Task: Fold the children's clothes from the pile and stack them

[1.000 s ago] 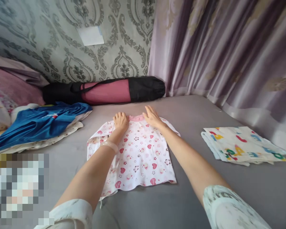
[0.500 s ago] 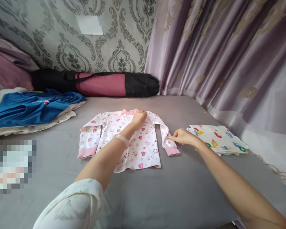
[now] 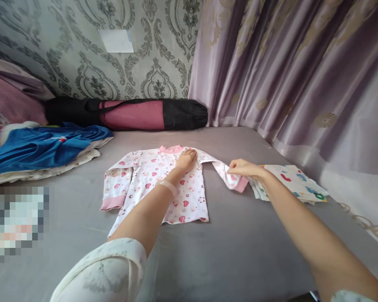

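A small white long-sleeved shirt with pink hearts, a pink collar and pink cuffs lies spread on a grey sheet. My left hand rests flat on it, just below the collar on the right, fingers extended. Between the closed fingers of my right hand is the edge of the shirt's right-side sleeve, drawn outward and partly lifted, its cuff tilted. The other sleeve bends down beside the body of the shirt. My left forearm covers part of the shirt's front.
Folded white cloth with coloured letters lies right of my right hand. A blue garment tops a pile at the left. Along the patterned wall lies a black and pink rolled bag. Purple curtains hang at the right.
My right hand has pulled the sleeve outward and up, so it now slants away from the shirt's body. My left hand has flattened and slid slightly down from the collar.
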`<state>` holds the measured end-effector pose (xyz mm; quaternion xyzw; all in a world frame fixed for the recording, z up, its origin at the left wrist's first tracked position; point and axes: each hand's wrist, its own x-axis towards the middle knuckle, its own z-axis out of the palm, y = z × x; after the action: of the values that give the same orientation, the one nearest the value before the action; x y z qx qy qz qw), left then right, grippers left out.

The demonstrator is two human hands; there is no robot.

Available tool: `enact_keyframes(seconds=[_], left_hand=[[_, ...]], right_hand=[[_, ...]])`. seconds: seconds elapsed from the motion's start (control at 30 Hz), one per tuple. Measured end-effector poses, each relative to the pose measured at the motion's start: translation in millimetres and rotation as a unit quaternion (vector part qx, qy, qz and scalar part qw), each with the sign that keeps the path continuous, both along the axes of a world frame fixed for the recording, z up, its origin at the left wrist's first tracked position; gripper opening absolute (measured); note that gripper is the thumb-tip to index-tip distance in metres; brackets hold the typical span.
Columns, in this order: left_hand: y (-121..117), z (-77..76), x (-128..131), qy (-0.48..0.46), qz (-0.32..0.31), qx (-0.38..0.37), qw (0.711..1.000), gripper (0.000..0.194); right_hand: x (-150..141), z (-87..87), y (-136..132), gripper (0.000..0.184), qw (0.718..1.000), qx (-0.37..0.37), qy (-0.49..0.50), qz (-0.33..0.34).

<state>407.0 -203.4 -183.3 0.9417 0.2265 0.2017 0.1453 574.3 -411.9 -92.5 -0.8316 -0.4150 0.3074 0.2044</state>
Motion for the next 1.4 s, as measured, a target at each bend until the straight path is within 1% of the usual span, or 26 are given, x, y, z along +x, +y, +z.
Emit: enact_keyframes(seconds=[0.1, 0.2, 0.27, 0.37, 0.43, 0.57, 0.73, 0.83, 0.9, 0.97, 1.03, 1.07, 1.13, 1.17, 1.27, 1.33, 1.4], left_hand=[[-4, 3.9, -1, 0.018, 0.003, -0.010, 1.000, 0.042], [-8, 8.1, -2, 0.038, 0.009, -0.013, 0.999, 0.044], [-10, 10.2, -3, 0.050, 0.016, -0.010, 0.999, 0.045], [-13, 11.8, -3, 0.066, 0.020, -0.005, 0.998, 0.047], [-13, 11.8, -4, 0.074, 0.013, 0.003, 0.997, 0.052], [-13, 9.7, -4, 0.081, 0.005, 0.017, 0.997, 0.063], [-11, 5.0, -1, 0.086, 0.009, 0.026, 0.996, 0.077], [-11, 3.1, 0, 0.097, 0.015, 0.024, 0.995, 0.082], [-11, 3.3, 1, 0.101, 0.020, 0.017, 0.995, 0.083], [-12, 4.7, 1, 0.101, 0.021, 0.013, 0.995, 0.081], [-13, 6.3, 1, 0.101, 0.020, 0.013, 0.995, 0.079], [-13, 6.8, 1, 0.102, 0.019, 0.014, 0.994, 0.078], [-13, 6.9, 0, 0.102, 0.016, 0.019, 0.994, 0.076], [-14, 6.4, 0, 0.100, 0.014, 0.024, 0.995, 0.076], [-13, 3.9, 0, 0.091, 0.008, 0.037, 0.995, 0.073], [-13, 2.8, 0, 0.088, 0.007, 0.042, 0.995, 0.072], [-12, 3.2, 0, 0.091, 0.005, 0.042, 0.995, 0.070]], right_hand=[[28, 12.8, 1, 0.012, 0.999, 0.051, -0.007, -0.017], [59, 20.8, 2, 0.018, 0.998, 0.050, -0.028, -0.021], [81, 21.7, 2, 0.022, 0.997, 0.053, -0.041, -0.032], [110, 16.0, 5, 0.024, 0.994, 0.068, -0.060, -0.058], [125, 9.0, 9, 0.021, 0.991, 0.076, -0.083, -0.073], [137, -7.2, 17, 0.018, 0.981, 0.078, -0.150, -0.095], [133, -29.5, 27, 0.025, 0.964, 0.045, -0.233, -0.118], [129, -43.3, 29, 0.034, 0.950, 0.007, -0.278, -0.138], [124, -50.2, 28, 0.035, 0.943, -0.021, -0.298, -0.149], [118, -53.3, 28, 0.034, 0.933, -0.049, -0.322, -0.155], [108, -51.9, 31, 0.033, 0.914, -0.068, -0.366, -0.162], [101, -49.7, 35, 0.033, 0.903, -0.064, -0.394, -0.158], [84, -43.9, 48, 0.035, 0.891, -0.026, -0.438, -0.120], [74, -40.9, 57, 0.035, 0.894, 0.006, -0.441, -0.078], [40, -35.0, 91, 0.034, 0.922, 0.071, -0.379, 0.031], [19, -34.2, 113, 0.033, 0.930, 0.093, -0.349, 0.071], [5, -35.4, 129, 0.030, 0.931, 0.090, -0.343, 0.084]])
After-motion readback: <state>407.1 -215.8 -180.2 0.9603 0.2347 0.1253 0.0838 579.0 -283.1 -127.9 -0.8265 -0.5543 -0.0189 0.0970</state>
